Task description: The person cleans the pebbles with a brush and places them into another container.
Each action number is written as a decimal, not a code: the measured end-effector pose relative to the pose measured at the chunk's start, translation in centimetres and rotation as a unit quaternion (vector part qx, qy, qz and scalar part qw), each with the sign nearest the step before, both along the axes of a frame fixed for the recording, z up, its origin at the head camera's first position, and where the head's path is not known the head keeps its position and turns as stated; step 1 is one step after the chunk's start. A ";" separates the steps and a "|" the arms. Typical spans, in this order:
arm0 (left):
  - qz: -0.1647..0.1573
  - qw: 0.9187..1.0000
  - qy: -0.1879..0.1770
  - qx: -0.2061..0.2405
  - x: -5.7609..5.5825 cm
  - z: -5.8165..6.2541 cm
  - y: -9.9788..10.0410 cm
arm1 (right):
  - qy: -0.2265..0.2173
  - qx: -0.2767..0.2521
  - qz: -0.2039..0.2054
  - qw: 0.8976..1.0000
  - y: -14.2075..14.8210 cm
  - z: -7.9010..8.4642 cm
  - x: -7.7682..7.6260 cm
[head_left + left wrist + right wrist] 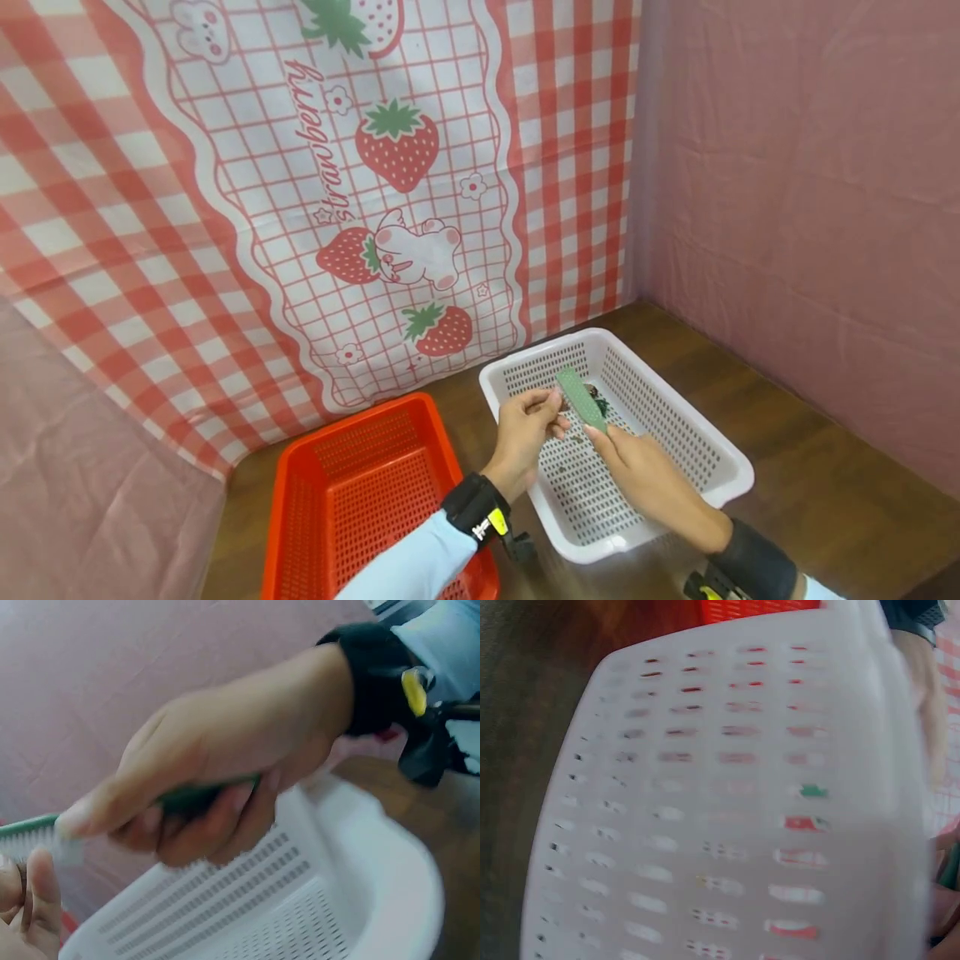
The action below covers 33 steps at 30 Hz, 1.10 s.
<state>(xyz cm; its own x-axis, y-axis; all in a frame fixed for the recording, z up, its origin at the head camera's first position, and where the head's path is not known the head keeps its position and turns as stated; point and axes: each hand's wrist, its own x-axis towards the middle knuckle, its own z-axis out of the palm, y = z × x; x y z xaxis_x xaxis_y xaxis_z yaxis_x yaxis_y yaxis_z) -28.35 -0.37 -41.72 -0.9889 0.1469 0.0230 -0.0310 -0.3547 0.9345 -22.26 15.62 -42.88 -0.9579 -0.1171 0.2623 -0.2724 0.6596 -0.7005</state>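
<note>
My right hand (648,479) grips the handle of a green brush (577,393) above the white basket (678,383). In the left wrist view, the brush (30,829) has pale bristles facing down and a dark green handle inside the curled fingers. My left hand (522,433) is held up beside the brush head, thumb and fingers pinched. Its fingertips (45,889) stand right under the bristles, with a small dark thing (24,879) between them, mostly hidden. A dark green and brown cluster (600,402) lies in the basket beyond the brush.
An orange-red basket (378,500) stands to the left on the brown wooden table (810,450). Small dark bits (562,469) lie on the white basket's floor. A strawberry-print cloth (390,208) hangs behind, with a pink cloth (810,208) at the right.
</note>
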 end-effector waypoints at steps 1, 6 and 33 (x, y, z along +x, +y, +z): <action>-0.008 1.000 -0.003 0.002 0.1 -0.1 0.0 | 0.003 0.010 -0.001 1.000 -0.1 -0.1 0.0; -0.014 1.000 -0.002 -0.010 0.5 -0.3 0.1 | 0.012 0.022 -0.009 1.000 -0.2 -0.2 -0.2; -0.001 1.000 0.016 -0.025 0.0 -0.3 -0.6 | -0.014 0.044 0.011 0.999 -0.3 0.1 0.1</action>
